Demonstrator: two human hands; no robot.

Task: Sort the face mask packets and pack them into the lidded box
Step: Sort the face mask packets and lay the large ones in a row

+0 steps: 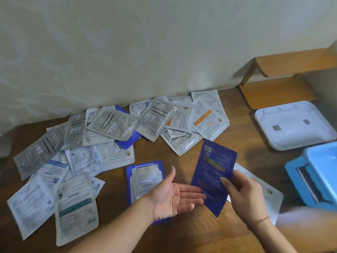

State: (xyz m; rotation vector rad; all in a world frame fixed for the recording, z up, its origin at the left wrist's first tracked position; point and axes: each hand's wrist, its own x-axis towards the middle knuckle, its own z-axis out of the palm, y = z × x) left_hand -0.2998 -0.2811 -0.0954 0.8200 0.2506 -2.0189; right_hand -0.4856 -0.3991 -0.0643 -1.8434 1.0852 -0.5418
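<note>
Wooden tabletop (182, 232) against a pale wall; a heap of mostly silver-white packets (116, 125) sprawls across its far and left side, the white lid (291, 125) and blue box (317, 174) sit at right; the right hand (244, 194) pinches a dark blue packet (213, 172) by its lower edge, tilted above the table, while the left hand (173, 194) lies palm-up with fingers straight, fingertips touching that packet; beneath the left hand lies a blue-bordered packet (144, 178), face up; the sachet looks light, flat, floppy and probably slick, so a firm pinch at an edge or corner should suit it.
</note>
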